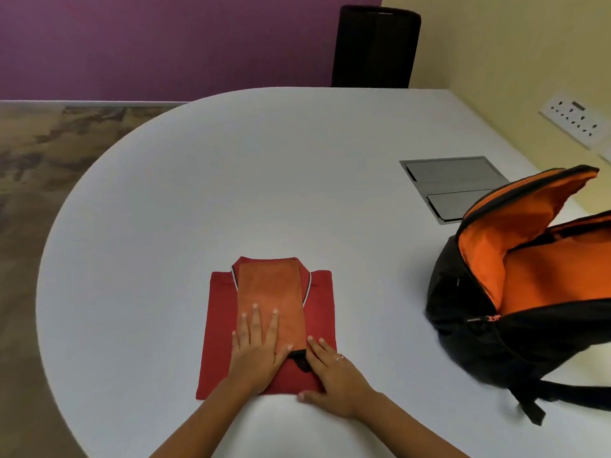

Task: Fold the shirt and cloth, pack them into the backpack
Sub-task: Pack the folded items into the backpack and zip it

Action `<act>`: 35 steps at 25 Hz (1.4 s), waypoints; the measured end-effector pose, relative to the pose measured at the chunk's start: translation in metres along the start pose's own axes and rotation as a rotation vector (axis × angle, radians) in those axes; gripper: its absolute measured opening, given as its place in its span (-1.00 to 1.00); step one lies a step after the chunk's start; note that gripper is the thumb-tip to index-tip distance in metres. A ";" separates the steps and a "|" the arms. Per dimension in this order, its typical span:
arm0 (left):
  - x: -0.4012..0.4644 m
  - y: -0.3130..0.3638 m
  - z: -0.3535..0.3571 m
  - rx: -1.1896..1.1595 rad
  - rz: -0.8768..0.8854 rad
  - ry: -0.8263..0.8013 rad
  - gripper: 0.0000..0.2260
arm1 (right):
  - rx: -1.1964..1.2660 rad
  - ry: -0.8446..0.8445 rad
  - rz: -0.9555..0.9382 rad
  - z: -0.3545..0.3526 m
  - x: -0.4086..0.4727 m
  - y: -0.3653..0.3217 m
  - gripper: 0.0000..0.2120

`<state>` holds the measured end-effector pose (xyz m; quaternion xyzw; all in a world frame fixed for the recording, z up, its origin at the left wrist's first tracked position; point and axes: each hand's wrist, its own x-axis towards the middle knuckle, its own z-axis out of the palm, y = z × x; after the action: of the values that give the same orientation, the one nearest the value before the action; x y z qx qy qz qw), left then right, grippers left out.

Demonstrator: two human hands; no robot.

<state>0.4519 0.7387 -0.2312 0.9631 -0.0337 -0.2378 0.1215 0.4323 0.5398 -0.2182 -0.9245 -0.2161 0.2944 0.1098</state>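
Well to the right of our right hand the black fabric backpack lies unzipped, its flap raised, and its smooth orange lining is all we see inside. Our left hand lies flat with straight fingers on the folded orange cloth rectangle, which rests on the folded red shirt with its striped collar, while our right hand rests open on the shirt's near right edge. Beyond both hands the rounded white table is bare up to its curved edge.
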 end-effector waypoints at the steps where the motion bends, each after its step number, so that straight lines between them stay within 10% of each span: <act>1: 0.003 -0.005 0.000 0.027 0.036 -0.018 -0.33 | 0.028 0.005 0.013 0.002 -0.002 -0.003 0.01; 10: 0.055 -0.021 -0.062 0.486 0.622 -0.111 -0.14 | 0.126 -0.096 -0.094 0.001 -0.024 -0.038 -0.33; 17: 0.053 -0.002 -0.076 0.466 0.549 -0.295 -0.02 | 0.421 0.748 0.320 -0.054 0.009 0.015 -0.72; 20: 0.045 0.011 -0.073 0.148 0.365 -0.382 -0.03 | 0.584 0.473 0.564 -0.086 0.028 0.056 -0.39; 25: 0.037 0.021 -0.030 0.088 0.276 0.001 -0.20 | 0.972 0.115 0.574 -0.100 0.056 0.079 -0.15; 35: 0.037 0.013 -0.004 0.141 0.330 0.269 -0.34 | 1.164 -0.093 0.404 -0.126 0.080 0.069 -0.36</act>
<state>0.4864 0.7230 -0.2411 0.9737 -0.1908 -0.0814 0.0943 0.5887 0.5060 -0.1797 -0.7218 0.1549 0.4191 0.5286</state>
